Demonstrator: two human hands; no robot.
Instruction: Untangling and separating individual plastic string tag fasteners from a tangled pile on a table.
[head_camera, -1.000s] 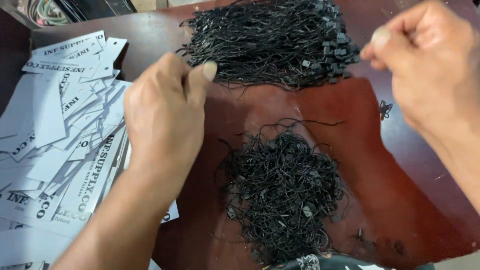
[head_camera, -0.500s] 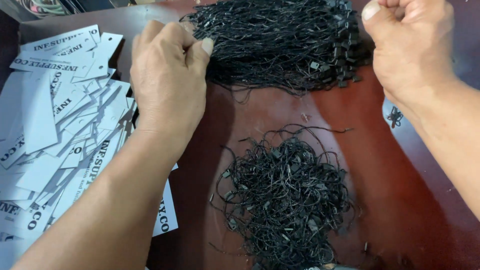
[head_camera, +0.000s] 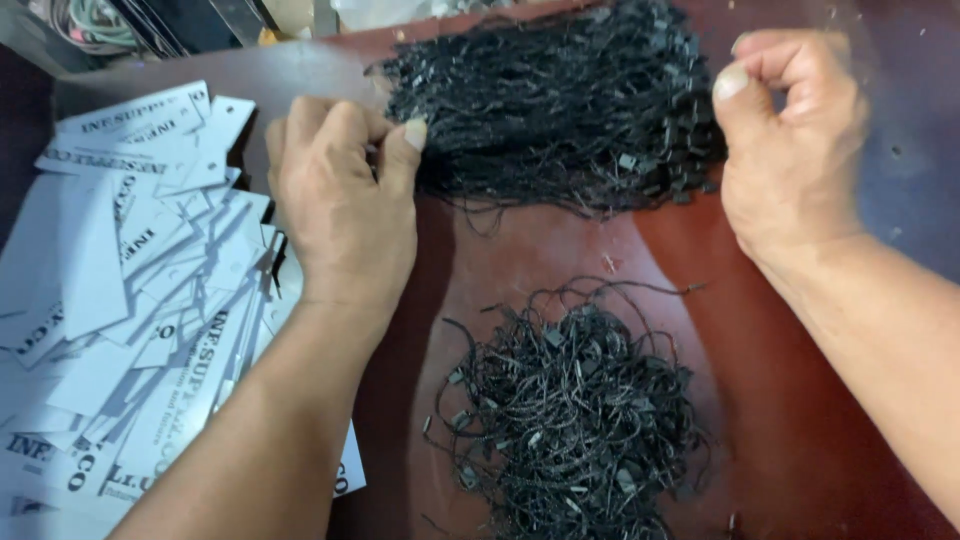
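Note:
A large bundle of black tag strings lies straight across the far side of the dark red table. My left hand pinches the bundle's left end between thumb and curled fingers. My right hand is closed at the bundle's right end, where the small black plastic locks sit, thumb raised. A second, tangled heap of black strings lies nearer to me, between my forearms, touched by neither hand.
A loose spread of white printed card tags covers the table's left side, partly under my left forearm. Cables and dark objects sit beyond the table's far left edge.
Both hands have moved away from me toward the far bundle. The left hand went from over the tags to the bundle's left end; the right hand closed at its right end.

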